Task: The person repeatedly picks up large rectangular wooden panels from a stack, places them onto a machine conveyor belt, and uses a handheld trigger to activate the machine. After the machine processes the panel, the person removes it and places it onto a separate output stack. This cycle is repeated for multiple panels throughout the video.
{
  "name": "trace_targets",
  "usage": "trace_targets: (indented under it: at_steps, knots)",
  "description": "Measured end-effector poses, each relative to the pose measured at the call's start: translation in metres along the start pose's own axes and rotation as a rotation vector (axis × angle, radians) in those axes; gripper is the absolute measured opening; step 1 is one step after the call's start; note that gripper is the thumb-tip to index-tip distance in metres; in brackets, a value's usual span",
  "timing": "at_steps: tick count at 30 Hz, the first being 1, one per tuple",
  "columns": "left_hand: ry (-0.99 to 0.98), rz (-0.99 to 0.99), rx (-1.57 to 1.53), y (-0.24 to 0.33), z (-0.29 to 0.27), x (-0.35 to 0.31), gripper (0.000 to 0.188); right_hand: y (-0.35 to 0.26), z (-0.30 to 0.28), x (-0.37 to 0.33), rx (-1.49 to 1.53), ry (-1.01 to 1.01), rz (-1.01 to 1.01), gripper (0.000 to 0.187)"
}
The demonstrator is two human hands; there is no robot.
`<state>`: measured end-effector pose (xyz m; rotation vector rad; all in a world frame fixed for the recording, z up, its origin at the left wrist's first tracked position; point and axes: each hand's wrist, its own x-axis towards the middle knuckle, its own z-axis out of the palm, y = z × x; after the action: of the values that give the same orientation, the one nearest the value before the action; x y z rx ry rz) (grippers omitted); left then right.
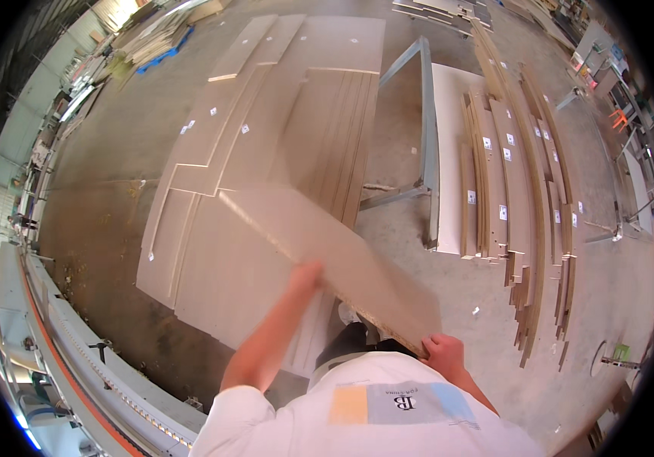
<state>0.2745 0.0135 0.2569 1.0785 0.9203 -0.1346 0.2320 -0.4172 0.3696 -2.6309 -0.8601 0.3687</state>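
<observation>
A long wooden board (334,244) with a pale, rough edge is held at a slant in front of my body, somewhat blurred. My left hand (308,276) is closed on its near long edge, about midway along, with most fingers hidden. Around the corner at the board's right end, my right hand (445,352) is closed too. The board's far left end lies over or just above a broad stack of flat panels (243,244); whether it touches them I cannot tell.
On the right, a metal rack (424,114) stands beside long boards and strips (506,183) with white labels. A long machine with an orange strip (60,358) runs along the left. Farther back are a blue pallet (163,59) and an orange stool (618,118).
</observation>
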Motion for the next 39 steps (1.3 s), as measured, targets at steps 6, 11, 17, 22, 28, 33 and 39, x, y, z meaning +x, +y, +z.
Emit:
trace_targets:
  at_steps: [6,11,17,22,28,33,39]
  knots:
    - [0.295,-0.082,-0.523,-0.108,-0.016,-0.138,0.021,0.039,-0.015,-0.034,0.016,0.096,0.056,0.067]
    - [0.413,0.027,-0.886,-0.197,-0.021,-0.25,0.022,0.138,0.055,-0.028,0.681,-0.345,0.481,0.085]
    - [0.48,0.317,-1.159,-0.289,-0.006,-0.368,0.036,0.143,0.131,0.035,1.231,-0.695,0.871,0.075]
    - [0.465,0.615,-1.287,-0.376,0.001,-0.446,0.049,0.033,0.145,0.03,0.937,-0.462,0.593,0.072]
    - [0.627,0.588,-1.255,-0.466,-0.005,-0.528,0.053,-0.043,0.187,0.004,0.891,-0.493,0.289,0.061]
    - [0.716,0.586,-1.364,-0.551,-0.021,-0.595,0.057,-0.116,0.229,-0.069,0.826,-0.529,0.174,0.052]
    - [0.672,0.612,-1.517,-0.667,-0.072,-0.672,0.056,-0.197,0.291,-0.18,0.644,-0.469,-0.009,0.05]
